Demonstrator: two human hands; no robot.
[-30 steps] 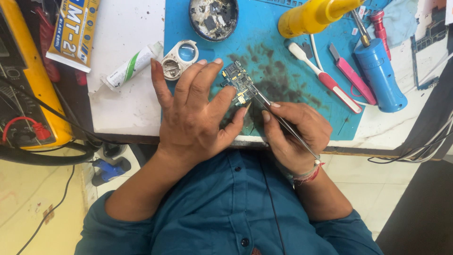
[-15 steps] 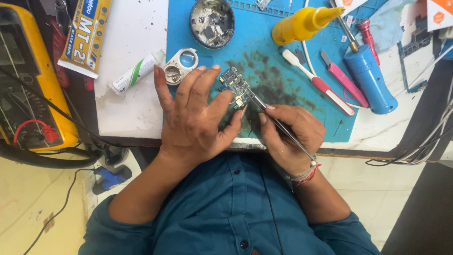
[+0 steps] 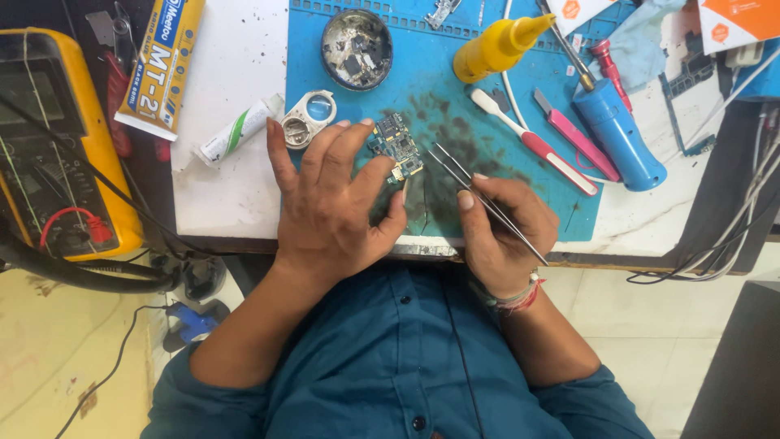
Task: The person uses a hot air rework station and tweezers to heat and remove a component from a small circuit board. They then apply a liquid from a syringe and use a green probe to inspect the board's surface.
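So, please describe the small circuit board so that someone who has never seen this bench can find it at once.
Start at the blue work mat on the white table. Near its lower left, the left hand lies flat, and the small green circuit board rests at its fingertips. Thin metal tweezers in the right hand point toward it; it alone there is flat, irregular and covered with tiny components.

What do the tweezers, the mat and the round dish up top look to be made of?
Tweezers: bare metal, thin and shiny grey. Mat: probably silicone or rubber, matte blue, dark stains, moulded ridges along the far edge. Round dish: likely metal, dull grey rim, holding small parts.
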